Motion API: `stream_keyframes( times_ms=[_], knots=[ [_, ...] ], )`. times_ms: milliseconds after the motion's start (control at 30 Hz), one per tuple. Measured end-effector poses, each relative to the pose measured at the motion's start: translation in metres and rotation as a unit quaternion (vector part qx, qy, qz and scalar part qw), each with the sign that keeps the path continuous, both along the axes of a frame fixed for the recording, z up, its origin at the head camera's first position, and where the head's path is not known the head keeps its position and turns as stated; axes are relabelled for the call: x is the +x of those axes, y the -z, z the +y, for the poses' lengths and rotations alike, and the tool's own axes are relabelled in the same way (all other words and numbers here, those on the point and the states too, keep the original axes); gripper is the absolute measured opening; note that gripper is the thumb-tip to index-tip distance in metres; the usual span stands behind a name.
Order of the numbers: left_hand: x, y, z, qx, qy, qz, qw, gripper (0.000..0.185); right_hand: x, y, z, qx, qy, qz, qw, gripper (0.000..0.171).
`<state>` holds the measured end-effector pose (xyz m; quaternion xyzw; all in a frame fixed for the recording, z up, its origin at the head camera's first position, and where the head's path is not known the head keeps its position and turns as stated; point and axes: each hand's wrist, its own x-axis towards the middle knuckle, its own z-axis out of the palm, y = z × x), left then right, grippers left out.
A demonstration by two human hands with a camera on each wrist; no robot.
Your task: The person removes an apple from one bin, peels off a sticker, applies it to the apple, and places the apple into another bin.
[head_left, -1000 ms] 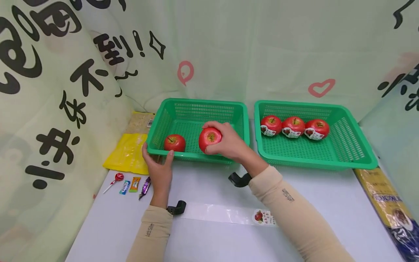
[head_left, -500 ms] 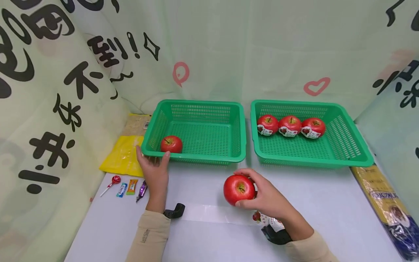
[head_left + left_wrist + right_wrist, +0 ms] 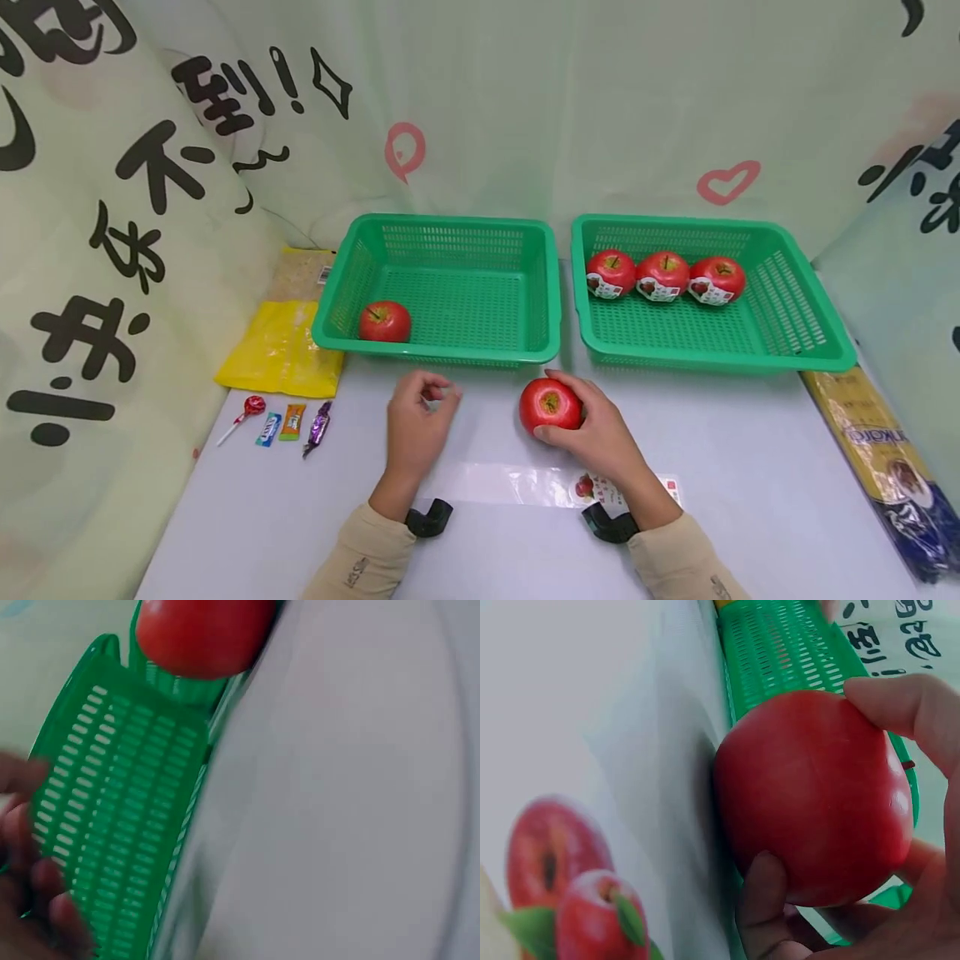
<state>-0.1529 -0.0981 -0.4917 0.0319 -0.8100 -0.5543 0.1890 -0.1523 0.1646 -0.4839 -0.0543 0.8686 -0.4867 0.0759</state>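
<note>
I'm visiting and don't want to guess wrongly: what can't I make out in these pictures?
Held apple: right wrist view, fingers of the right hand cover part.
Left hand: left wrist view, blurred, cut off by the left edge.
Label on clear strip: head view, partly hidden by the right wrist.
Long packet: head view, far end partly covered by the right green basket.
Purple sweet: head view, any wording too small.

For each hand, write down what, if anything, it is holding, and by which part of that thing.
The right hand grips a red apple by its round sides, between thumb and fingers. The left hand holds nothing that shows.
</note>
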Motion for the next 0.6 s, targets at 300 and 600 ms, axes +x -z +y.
stream_keyframes(
  times_ms=[300,600],
  knots=[
    [0.004,0.004,0.005,-0.256,0.26,-0.108,0.9249,0.065,0.004,-0.017,0.014,0.067,-0.018,-0.002,0.998,0.094],
    [0.011,0.008,0.009,-0.316,0.296,-0.173,0.8848,0.108,0.038,-0.028,0.043,0.166,-0.144,0.062,0.974,0.021]
  ],
)
